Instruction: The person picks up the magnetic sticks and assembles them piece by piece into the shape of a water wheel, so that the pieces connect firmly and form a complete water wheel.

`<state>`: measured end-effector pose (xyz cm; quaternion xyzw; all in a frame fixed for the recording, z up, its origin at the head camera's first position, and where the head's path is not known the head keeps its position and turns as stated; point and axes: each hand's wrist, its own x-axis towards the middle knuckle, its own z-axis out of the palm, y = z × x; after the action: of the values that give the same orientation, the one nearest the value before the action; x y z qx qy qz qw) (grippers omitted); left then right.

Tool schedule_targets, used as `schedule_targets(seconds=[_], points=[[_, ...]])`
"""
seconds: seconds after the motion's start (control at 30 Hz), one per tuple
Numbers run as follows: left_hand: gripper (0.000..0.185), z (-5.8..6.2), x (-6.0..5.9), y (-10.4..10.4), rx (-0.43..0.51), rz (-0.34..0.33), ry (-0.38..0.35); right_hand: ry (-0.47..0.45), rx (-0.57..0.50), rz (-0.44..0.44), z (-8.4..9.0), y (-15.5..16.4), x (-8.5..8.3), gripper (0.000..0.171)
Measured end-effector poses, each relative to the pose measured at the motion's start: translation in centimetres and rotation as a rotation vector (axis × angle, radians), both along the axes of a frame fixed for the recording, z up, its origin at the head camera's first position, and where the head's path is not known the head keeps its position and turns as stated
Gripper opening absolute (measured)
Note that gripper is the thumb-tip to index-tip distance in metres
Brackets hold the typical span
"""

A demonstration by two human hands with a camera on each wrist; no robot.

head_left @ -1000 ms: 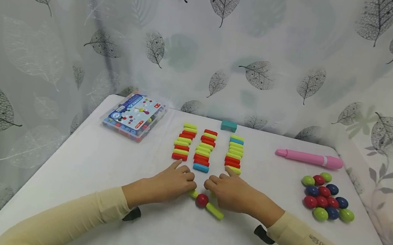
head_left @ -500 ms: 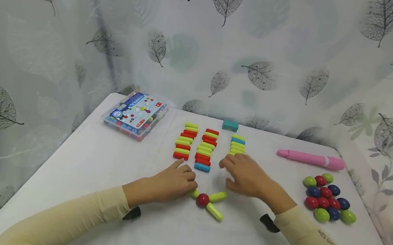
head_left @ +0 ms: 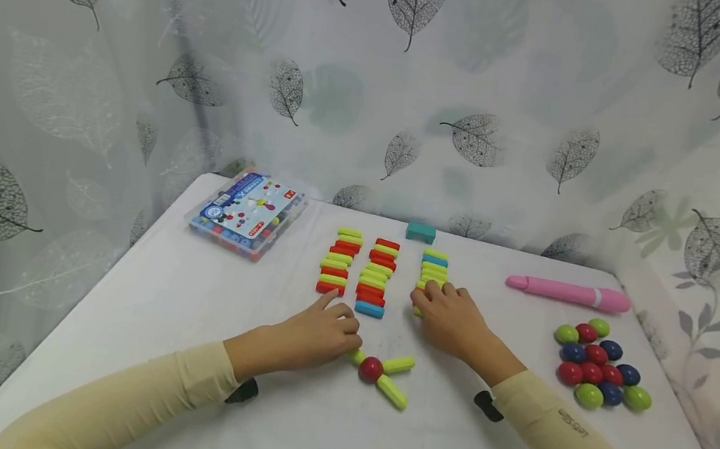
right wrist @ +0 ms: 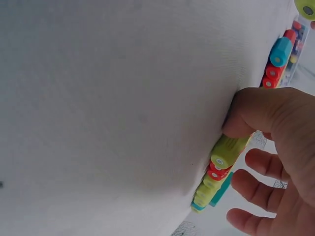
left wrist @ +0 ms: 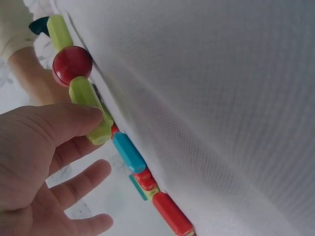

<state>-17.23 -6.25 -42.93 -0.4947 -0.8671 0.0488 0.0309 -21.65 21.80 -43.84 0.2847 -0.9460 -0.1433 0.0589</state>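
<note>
A red ball (head_left: 371,369) lies on the white table (head_left: 185,308) with three green sticks joined to it. My left hand (head_left: 345,336) holds the left one, thumb laid on this green stick (left wrist: 91,110) beside the red ball (left wrist: 72,65). My right hand (head_left: 432,298) is over the near end of the right row of sticks (head_left: 435,261). In the right wrist view its thumb and fingers pinch the nearest green stick (right wrist: 229,150) of that row. Two more rows of red, green and blue sticks (head_left: 374,276) lie between the hands.
A cluster of coloured balls (head_left: 597,362) sits at the right, with a pink pen-like tool (head_left: 569,292) behind it. A clear plastic case (head_left: 248,212) lies at the back left and a teal block (head_left: 421,231) behind the rows. A leaf-patterned curtain surrounds the table.
My right hand left the ball, where a third green stick now sits, and moved back to the right row, taking its nearest green stick. The left hand stayed put.
</note>
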Motion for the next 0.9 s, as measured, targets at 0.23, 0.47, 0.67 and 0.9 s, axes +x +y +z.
schedule_targets(seconds=[0.23, 0.47, 0.67, 0.9], points=[[0.033, 0.1, 0.2, 0.2, -0.019, 0.005, -0.006, -0.023, 0.033, -0.004, 0.0, -0.2, -0.1, 0.038], [0.033, 0.1, 0.1, 0.2, -0.020, 0.005, -0.008, -0.015, 0.069, 0.006, -0.4, -0.3, -0.4, 0.039], [0.035, 0.3, 0.2, 0.2, -0.025, 0.005, -0.015, 0.008, 0.052, 0.037, -0.4, -0.1, -0.3, 0.037], [0.039, 0.4, -0.2, 0.1, -0.047, -0.012, -0.032, -0.065, 0.048, 0.099, 1.8, -1.3, 1.1, 0.040]])
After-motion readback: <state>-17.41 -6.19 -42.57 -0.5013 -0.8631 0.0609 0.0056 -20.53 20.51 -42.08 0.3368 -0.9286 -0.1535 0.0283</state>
